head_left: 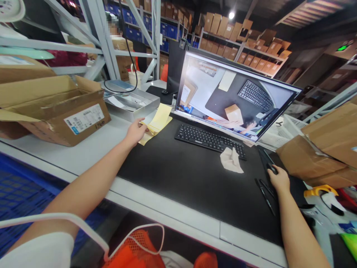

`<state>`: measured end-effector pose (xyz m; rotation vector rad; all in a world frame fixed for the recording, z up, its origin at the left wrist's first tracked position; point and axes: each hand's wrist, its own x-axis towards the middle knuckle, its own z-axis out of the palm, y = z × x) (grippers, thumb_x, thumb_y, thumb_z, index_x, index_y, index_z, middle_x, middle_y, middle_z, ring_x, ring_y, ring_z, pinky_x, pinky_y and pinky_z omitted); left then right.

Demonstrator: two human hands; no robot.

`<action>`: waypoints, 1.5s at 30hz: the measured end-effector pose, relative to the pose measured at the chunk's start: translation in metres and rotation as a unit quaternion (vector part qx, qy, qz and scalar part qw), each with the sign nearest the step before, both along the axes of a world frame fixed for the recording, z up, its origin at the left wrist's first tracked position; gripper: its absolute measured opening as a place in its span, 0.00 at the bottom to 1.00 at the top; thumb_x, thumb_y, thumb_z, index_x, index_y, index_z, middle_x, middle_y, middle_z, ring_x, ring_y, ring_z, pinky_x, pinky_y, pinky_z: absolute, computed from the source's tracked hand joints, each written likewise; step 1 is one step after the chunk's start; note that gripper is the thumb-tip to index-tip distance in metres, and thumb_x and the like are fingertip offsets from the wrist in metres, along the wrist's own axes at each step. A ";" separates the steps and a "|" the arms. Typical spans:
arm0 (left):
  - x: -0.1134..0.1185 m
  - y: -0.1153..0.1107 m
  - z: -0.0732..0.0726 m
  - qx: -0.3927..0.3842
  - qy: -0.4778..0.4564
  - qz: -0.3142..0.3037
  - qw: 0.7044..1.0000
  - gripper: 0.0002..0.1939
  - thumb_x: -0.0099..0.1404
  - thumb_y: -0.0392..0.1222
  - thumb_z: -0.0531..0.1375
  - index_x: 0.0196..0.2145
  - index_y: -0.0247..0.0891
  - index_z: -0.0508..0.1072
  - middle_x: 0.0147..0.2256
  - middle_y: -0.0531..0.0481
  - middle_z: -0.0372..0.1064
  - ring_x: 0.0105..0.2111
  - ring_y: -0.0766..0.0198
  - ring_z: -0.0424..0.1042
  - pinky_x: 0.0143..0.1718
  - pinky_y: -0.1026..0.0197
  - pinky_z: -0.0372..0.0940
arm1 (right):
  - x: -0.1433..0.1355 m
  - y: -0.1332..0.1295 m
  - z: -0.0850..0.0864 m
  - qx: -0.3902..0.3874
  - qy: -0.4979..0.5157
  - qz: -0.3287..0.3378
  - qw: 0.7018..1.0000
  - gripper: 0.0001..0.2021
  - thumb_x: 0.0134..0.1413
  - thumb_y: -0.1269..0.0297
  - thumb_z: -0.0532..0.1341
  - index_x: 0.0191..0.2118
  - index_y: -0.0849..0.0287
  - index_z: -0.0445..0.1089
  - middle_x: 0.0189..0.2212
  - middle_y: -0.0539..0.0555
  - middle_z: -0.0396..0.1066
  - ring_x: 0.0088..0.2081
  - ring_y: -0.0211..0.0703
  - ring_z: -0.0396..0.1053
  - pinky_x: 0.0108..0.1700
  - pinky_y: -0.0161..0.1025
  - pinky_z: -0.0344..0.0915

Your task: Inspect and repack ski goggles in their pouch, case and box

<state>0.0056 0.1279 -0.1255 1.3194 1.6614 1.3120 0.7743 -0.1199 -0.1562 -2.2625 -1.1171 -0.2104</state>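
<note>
My left hand [136, 131] is closed on the near-left edge of some yellow paper sheets [159, 120], which lie fanned at the far-left corner of a black desk mat [178, 171]. My right hand [279, 179] curls over a black computer mouse [272, 169] at the mat's right side; its fingers partly hide the mouse. Two black pens [264, 197] lie just left of that hand. A crumpled whitish tissue [231, 160] rests against the front of a black keyboard [209, 138], covering a few keys.
Behind the keyboard stands a monitor [234, 93] showing an overhead desk picture. An open cardboard box [55, 115] and a grey tray [134, 106] with papers occupy the left. Stacked cartons [320, 149] and a tape dispenser [320, 191] border the right. A white cable [69, 217] crosses in front.
</note>
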 end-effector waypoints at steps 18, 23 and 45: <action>-0.003 0.001 -0.002 -0.010 0.036 -0.011 0.999 0.39 0.60 0.39 0.62 0.70 0.35 0.75 0.37 0.44 0.84 0.46 0.45 0.84 0.57 0.48 0.76 | 0.001 0.000 0.000 -0.001 0.007 0.001 1.000 0.26 0.52 0.50 0.62 0.51 0.60 0.82 0.54 0.69 0.78 0.62 0.68 0.71 0.71 0.65 0.65; -0.002 0.001 -0.001 -0.010 0.031 -0.013 0.999 0.39 0.59 0.39 0.62 0.69 0.36 0.76 0.37 0.45 0.84 0.45 0.45 0.84 0.56 0.48 0.77 | 0.001 0.000 -0.001 0.005 0.004 -0.002 1.000 0.26 0.52 0.50 0.62 0.51 0.60 0.82 0.54 0.68 0.78 0.62 0.69 0.71 0.71 0.65 0.65; -0.002 -0.002 0.003 -0.019 0.050 -0.029 0.998 0.39 0.60 0.40 0.62 0.70 0.34 0.74 0.37 0.45 0.84 0.46 0.45 0.84 0.56 0.49 0.75 | 0.006 0.000 -0.005 -0.001 0.007 -0.001 1.000 0.27 0.54 0.51 0.63 0.54 0.62 0.82 0.57 0.70 0.78 0.64 0.69 0.71 0.73 0.64 0.64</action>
